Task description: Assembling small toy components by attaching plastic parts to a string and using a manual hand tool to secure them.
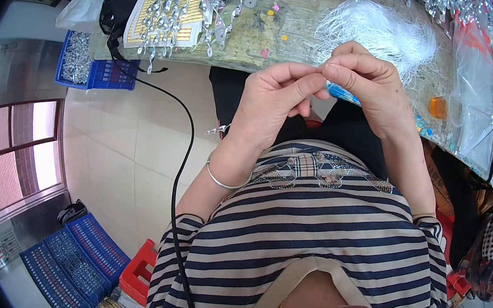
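Observation:
Both hands meet at the table's front edge with fingertips pinched together. My left hand (pixel 273 102) is closed, thumb against forefinger; whatever lies between its fingertips is too small to make out. My right hand (pixel 381 93) is also closed in a pinch, touching the left fingertips. A small shiny blue-and-white piece (pixel 343 94) shows just below the right fingers; whether they grip it I cannot tell. By my left wrist, a short silvery bead piece (pixel 217 130) sticks out. A bundle of white thread (pixel 375 38) lies on the table beyond my right hand.
Strands of clear faceted beads (pixel 171 11) hang over the worn table (pixel 253 42) at left. A blue basket (pixel 103 74) of beads stands below. At right are an amber piece (pixel 438 107) and a plastic bag (pixel 476 89). A black cable (pixel 179 164) runs past my left arm.

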Demonstrator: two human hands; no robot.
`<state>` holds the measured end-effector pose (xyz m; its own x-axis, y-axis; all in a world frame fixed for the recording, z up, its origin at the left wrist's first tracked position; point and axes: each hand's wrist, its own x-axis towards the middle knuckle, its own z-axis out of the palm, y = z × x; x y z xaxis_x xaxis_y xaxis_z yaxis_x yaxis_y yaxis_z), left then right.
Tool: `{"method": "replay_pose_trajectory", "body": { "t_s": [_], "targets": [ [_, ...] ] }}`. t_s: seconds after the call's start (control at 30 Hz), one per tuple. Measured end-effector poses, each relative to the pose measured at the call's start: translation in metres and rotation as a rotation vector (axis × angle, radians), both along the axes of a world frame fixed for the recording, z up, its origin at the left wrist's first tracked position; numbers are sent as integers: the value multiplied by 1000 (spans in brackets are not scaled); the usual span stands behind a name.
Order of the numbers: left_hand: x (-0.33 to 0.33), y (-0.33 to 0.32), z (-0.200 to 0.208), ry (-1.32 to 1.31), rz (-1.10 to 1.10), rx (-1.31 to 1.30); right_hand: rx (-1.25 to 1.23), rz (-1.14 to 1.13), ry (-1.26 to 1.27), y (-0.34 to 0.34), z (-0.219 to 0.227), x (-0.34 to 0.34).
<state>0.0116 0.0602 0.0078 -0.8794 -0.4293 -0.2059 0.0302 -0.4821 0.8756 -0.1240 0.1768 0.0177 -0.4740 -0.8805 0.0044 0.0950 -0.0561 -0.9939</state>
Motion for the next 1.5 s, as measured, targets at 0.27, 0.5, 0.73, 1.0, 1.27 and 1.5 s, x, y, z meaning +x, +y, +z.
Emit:
{"method": "replay_pose_trajectory", "body": {
  "t_s": [0.27, 0.5, 0.73, 1.0, 1.27, 1.5],
  "targets": [
    [1, 3, -2, 2, 130, -61, 11, -94, -81, 4, -1, 2],
    [0, 6, 0, -15, 138, -167, 2, -84, -82, 8, -4, 5],
    [0, 7, 0, -24, 110, -210, 31, -56, -86, 11, -7, 1],
    [0, 11, 0, -46, 146, -261, 54, -72, 6, 13, -4, 6],
    [0, 10, -2, -6, 105, -221, 65, -105, 59, 14, -7, 4],
    [1, 10, -4, 28, 81, -221, 66, -105, 59, 14, -6, 3]
  ]
}}
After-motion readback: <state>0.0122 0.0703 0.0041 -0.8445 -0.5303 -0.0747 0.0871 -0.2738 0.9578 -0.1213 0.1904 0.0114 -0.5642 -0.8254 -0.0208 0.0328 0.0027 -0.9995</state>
